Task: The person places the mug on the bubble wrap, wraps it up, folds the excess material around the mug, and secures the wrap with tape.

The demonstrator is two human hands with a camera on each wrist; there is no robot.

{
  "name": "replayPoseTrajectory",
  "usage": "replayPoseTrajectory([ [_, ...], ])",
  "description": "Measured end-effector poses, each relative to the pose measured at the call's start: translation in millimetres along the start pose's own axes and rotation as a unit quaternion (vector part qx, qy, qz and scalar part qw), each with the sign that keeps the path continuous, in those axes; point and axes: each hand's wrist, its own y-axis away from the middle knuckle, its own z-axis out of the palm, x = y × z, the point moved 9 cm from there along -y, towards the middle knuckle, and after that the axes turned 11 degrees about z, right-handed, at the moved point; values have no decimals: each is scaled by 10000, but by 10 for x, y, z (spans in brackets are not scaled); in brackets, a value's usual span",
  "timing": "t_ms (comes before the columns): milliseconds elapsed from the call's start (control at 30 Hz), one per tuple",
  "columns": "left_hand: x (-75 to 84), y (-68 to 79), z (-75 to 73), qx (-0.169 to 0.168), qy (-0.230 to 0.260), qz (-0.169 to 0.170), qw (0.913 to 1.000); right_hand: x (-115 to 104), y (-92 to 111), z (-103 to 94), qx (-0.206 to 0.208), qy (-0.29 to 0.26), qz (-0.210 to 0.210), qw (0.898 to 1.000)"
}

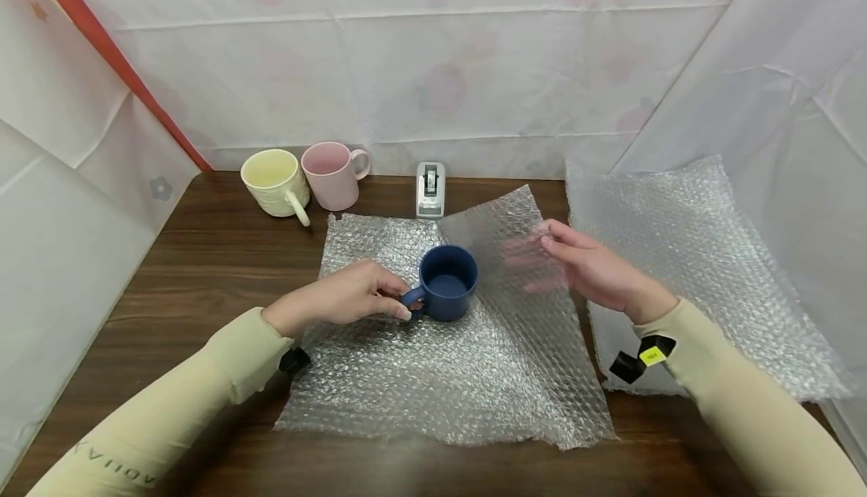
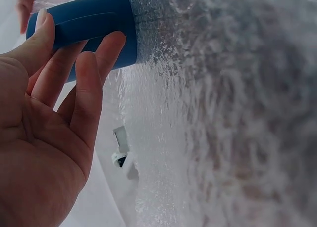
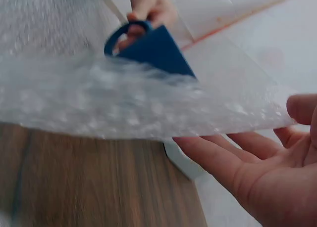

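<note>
A dark blue mug [image 1: 448,284] stands upright on a sheet of bubble wrap [image 1: 433,391]. My left hand [image 1: 352,291] pinches the mug's handle between thumb and fingers, as the left wrist view shows up close. The right hand [image 1: 599,271] grips the raised right edge of the same sheet. Its thumb [image 3: 301,108] lies on top and its other fingers lie underneath, showing through the clear plastic. That lifted part leans up beside the mug and is apart from it in the head view.
A pale yellow mug [image 1: 274,183] and a pink mug [image 1: 332,176] stand at the back left. Behind the sheet is a tape dispenser [image 1: 430,190]. More bubble wrap [image 1: 677,256] lies on the right. White patterned cloth [image 1: 433,68] hangs behind the brown wooden table [image 1: 183,271].
</note>
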Motion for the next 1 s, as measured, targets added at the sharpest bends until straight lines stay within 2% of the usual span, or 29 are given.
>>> replayPoseTrajectory([
  [333, 38, -81, 48, -78, 15, 61, 9999, -17, -33, 291, 12, -123, 35, 9999],
  [500, 40, -95, 74, -74, 52, 54, 9999, -55, -32, 381, -288, 363, -87, 9989],
  [600, 45, -99, 102, -84, 132, 47, 9999, -63, -49, 407, -223, 1143, -153, 9931],
  [633, 46, -99, 111, -94, 157, 24, 9998, -66, -57, 409, -124, 1600, -207, 9868],
  [667, 50, -98, 118, -95, 185, -4, 9998, -70, -68, 411, -21, 2107, -308, 9771],
  [700, 53, -97, 123, -92, 192, -22, 9998, -83, -77, 422, 88, 2659, -461, 9629],
  [767, 59, -97, 129, -70, 173, -48, 9998, -123, -84, 460, 294, 3716, -854, 9240],
  [833, 73, -98, 128, -41, 107, -14, 9999, -165, -83, 525, 415, 4570, -1318, 8787],
  [933, 96, -102, 130, -10, 79, 84, 9999, -200, -76, 633, 411, 5349, -1780, 8249],
  [1000, 111, -104, 129, 2, 94, 144, 9999, -195, -78, 685, 370, 5729, -1894, 7966],
])
